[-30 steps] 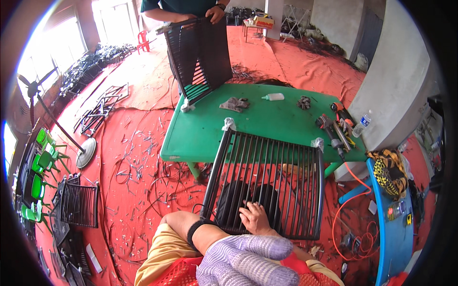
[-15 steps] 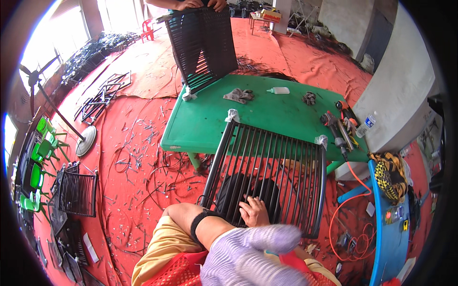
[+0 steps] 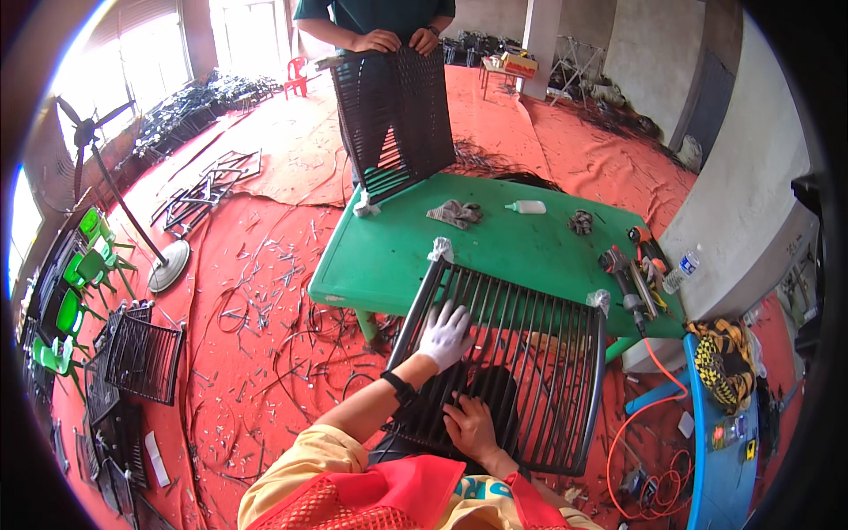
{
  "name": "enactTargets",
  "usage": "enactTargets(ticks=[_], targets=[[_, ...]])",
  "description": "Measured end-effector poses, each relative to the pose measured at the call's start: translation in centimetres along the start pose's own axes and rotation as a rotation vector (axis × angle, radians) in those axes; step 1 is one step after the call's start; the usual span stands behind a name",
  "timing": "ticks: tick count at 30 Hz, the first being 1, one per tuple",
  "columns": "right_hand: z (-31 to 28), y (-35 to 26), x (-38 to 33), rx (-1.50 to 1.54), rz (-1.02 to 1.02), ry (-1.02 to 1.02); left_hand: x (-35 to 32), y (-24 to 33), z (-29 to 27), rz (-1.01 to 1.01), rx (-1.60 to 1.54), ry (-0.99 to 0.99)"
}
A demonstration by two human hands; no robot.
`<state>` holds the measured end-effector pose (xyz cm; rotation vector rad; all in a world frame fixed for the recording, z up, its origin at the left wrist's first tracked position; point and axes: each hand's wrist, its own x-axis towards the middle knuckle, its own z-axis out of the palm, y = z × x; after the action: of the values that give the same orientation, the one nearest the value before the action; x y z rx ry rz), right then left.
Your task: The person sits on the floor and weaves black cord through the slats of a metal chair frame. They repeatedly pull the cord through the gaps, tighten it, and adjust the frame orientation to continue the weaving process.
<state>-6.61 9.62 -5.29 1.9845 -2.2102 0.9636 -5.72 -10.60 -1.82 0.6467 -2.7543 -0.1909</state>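
In front, seemingly glossy black frame (image 3: 510,353)

The gloved left hand (image 3: 447,336) and bare right hand (image 3: 473,429) touch a black slatted frame (image 3: 505,353) beside a green table (image 3: 397,252).

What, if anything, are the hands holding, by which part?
Left hand and right hand rest on the black frame's slats; whether either grips cannot be told.
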Motion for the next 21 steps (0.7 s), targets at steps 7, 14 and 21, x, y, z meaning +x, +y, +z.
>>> enactTargets(ticks=[7,14,21], targets=[[0.2,0.4,-0.2,0.039,-0.011,0.03,-1.1,-1.8,4.9,-0.042,-0.179,0.18],[0.1,0.4,-0.1,0.049,-0.008,0.025,-1.2,-1.6,4.1,-0.066,-0.202,0.199],[0.4,0.5,-0.2,0.033,-0.002,0.028,-1.3,-1.7,4.3,-0.081,-0.273,0.242]])
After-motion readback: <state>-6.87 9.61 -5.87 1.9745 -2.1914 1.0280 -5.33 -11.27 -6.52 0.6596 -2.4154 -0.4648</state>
